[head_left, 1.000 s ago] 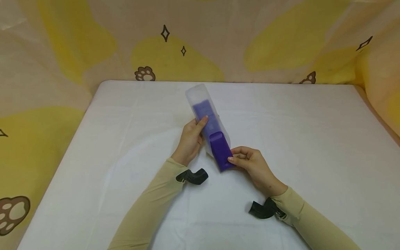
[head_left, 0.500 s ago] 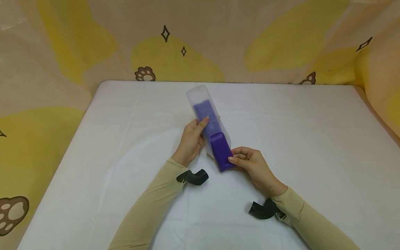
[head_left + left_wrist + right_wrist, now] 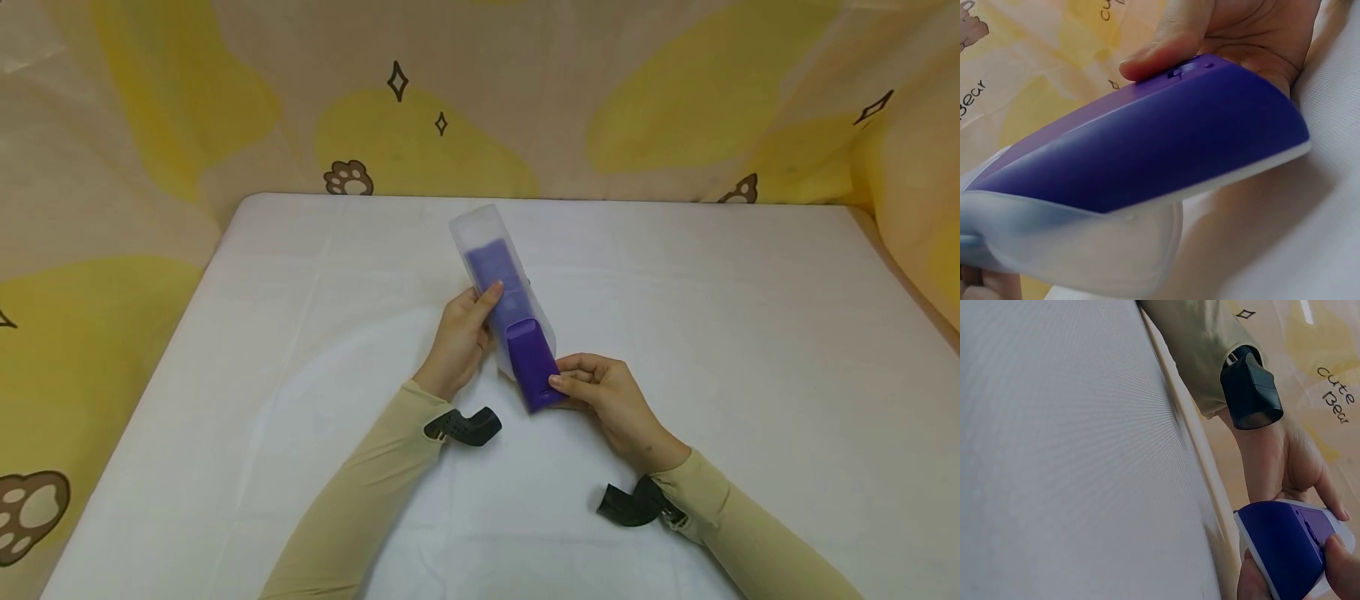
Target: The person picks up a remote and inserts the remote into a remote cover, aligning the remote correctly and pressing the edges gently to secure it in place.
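Observation:
A long purple case with a white underside point(image 3: 531, 367) sits partly inside a frosted translucent cover point(image 3: 478, 223), tilted above the table. My left hand point(image 3: 453, 343) grips the cover at its middle, thumb on top and fingers beneath. At the near end, my right hand point(image 3: 613, 400) pinches the bare purple end between thumb and fingers. Close up in the left wrist view, the purple side point(image 3: 1147, 150) runs into the cover point(image 3: 1085, 250), and a small slot shows by the right thumb point(image 3: 1163, 59). The right wrist view shows the purple end point(image 3: 1279, 544) with the left hand point(image 3: 1297, 459) behind it.
A white cloth-covered table point(image 3: 712, 317) lies beneath both hands. Yellow-and-peach patterned fabric point(image 3: 480, 108) hangs behind its far edge. Black curved wrist-camera mounts point(image 3: 468, 427) jut inward from the sleeves.
The cover and case have drifted very slightly rightward and toward me in the head view. Both hands keep the same hold.

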`<state>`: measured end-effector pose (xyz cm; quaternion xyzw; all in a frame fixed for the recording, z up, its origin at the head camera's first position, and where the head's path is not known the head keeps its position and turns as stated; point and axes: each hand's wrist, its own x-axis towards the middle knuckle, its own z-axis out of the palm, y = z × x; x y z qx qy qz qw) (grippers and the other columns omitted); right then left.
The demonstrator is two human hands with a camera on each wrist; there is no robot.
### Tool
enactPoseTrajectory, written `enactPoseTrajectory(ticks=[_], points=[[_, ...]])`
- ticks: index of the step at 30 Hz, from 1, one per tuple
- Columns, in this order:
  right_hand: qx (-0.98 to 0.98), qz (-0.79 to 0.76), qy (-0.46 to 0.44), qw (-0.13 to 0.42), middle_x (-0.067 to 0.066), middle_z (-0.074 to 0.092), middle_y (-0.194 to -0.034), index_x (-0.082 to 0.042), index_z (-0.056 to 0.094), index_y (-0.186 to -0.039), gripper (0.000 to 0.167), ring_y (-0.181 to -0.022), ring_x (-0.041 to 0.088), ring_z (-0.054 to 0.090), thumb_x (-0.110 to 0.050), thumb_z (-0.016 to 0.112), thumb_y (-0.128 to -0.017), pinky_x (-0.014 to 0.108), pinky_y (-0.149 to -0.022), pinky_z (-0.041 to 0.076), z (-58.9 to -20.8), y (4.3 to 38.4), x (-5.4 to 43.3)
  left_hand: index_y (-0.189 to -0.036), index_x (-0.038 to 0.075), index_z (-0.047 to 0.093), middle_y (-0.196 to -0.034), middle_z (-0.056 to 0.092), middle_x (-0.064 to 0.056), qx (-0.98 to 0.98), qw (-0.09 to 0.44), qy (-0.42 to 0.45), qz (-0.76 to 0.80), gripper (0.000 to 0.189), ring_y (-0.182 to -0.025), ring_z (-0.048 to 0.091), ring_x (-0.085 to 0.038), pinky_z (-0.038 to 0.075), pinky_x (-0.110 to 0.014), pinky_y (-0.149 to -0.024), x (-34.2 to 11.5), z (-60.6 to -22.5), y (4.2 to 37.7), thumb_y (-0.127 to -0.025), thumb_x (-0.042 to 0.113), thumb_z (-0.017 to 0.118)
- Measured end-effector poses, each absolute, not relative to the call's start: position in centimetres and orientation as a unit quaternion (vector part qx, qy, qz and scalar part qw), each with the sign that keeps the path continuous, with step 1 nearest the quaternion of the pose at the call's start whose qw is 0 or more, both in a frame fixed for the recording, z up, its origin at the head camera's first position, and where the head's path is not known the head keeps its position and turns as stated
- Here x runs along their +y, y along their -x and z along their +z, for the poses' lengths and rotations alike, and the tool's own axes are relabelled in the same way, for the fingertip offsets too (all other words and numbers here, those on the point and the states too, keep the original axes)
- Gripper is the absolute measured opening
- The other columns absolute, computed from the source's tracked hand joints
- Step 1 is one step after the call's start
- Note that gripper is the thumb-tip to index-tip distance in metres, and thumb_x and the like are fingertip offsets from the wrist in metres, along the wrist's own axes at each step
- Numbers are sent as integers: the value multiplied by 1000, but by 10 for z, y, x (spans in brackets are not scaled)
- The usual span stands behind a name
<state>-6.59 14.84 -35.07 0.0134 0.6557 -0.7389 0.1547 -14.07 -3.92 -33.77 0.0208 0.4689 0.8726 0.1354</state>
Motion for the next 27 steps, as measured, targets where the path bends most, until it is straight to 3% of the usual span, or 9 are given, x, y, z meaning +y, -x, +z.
enactPoseTrajectory(ticks=[10,27], points=[[658,-735,20,163,5,68,-88,16,51,-110,29,-83,15,66,0,61,-89,32,-77,56,-354,67,149,-128,-15,42,-103,62,-6,454,138,-14,880,37,-98,60,-12,49,-25,-88,-44,-334,144,-101,9,43],[665,-722,26,191,10,69,-91,14,52,-112,33,-85,20,67,-1,65,-85,36,-81,55,-353,66,150,-122,-11,47,-97,66,-4,439,132,-4,889,30,-91,63,-13,51,-26,-84,-51,-328,146,-101,10,43]])
